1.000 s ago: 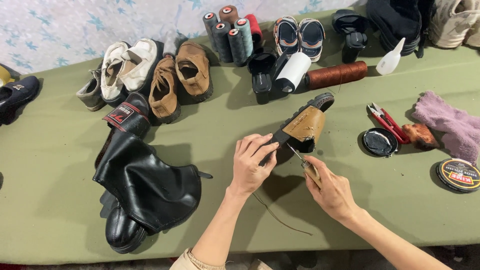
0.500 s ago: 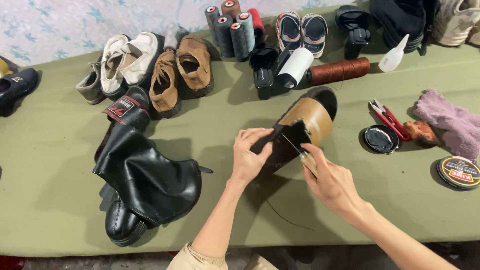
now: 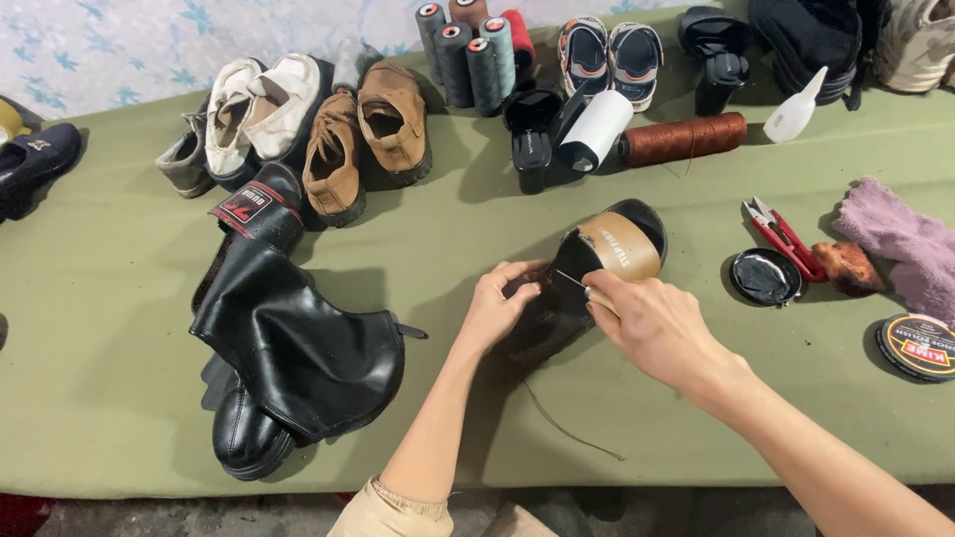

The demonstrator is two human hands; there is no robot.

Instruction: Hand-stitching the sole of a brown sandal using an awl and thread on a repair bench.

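Your right hand (image 3: 652, 323) has its fingertips pinched narrow around what looks like a thin needle or awl, its metal tip crossing the upper edge of the dark shoe (image 3: 587, 283); the tool is too fine here to name for certain. Your left hand (image 3: 502, 303) curls its fingers closed over the shoe's near side, pressing it down so it stays put against the push of the tool. The shoe lies tilted on the green table (image 3: 119, 298), its tan insole (image 3: 622, 247) turned up toward you, which keeps the seam you are working on in plain sight. A dark thread (image 3: 567, 430) trails from under the shoe toward the table's near edge, lying slack.

Off to your right, near but apart from the shoe, sit an open round tin (image 3: 763, 276), red snips (image 3: 783, 237) and a purple cloth (image 3: 900, 244), all within easy reach of the working hand. To your left lies a pair of black boots (image 3: 288, 348), slumped on its side. Along the far edge stand thread cones (image 3: 473, 50), a brown spool (image 3: 684, 139) lying flat, and brown shoes (image 3: 368, 134).
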